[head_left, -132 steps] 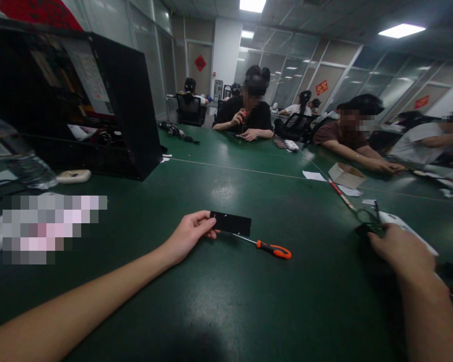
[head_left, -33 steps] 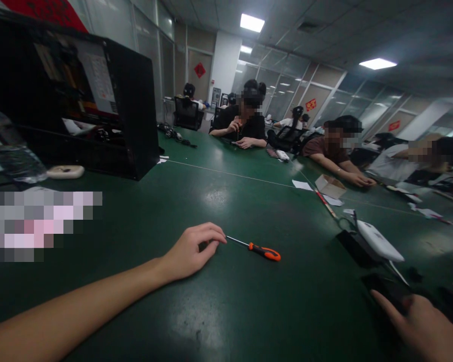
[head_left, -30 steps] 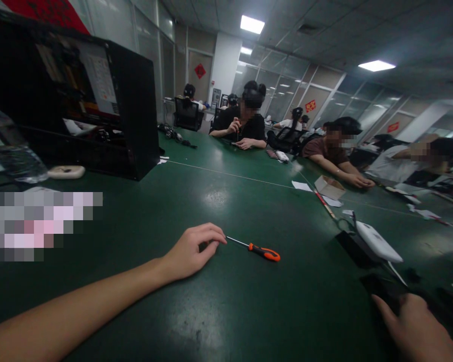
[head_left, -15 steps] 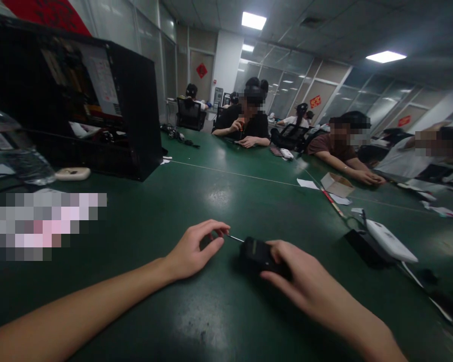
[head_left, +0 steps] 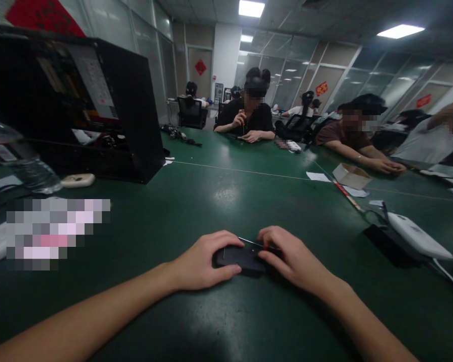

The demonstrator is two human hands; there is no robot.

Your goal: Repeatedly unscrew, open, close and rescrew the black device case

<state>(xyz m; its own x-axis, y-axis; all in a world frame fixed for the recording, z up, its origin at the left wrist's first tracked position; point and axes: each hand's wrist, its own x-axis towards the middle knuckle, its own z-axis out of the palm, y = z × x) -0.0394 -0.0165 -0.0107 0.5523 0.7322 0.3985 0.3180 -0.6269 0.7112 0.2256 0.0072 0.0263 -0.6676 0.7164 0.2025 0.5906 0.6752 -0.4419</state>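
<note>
A small flat black device (head_left: pixel 238 256) lies on the green table (head_left: pixel 226 201) in front of me. My left hand (head_left: pixel 204 260) curls round its left end, thumb under and fingers over the top. My right hand (head_left: pixel 290 256) grips its right end with bent fingers. Just behind the device a thin metal screwdriver shaft (head_left: pixel 251 242) shows between my hands; its handle is hidden under my right hand.
A black open computer case (head_left: pixel 79 100) stands at the left, with a water bottle (head_left: pixel 18 156) beside it. A white device (head_left: pixel 417 235) on a black pad (head_left: pixel 385 244), a cardboard box (head_left: pixel 349 175) and papers lie at the right. Several people sit at the far side.
My right hand brought the black device from the right edge to the middle. My left hand left the screwdriver tip and closed on the device's left end.
</note>
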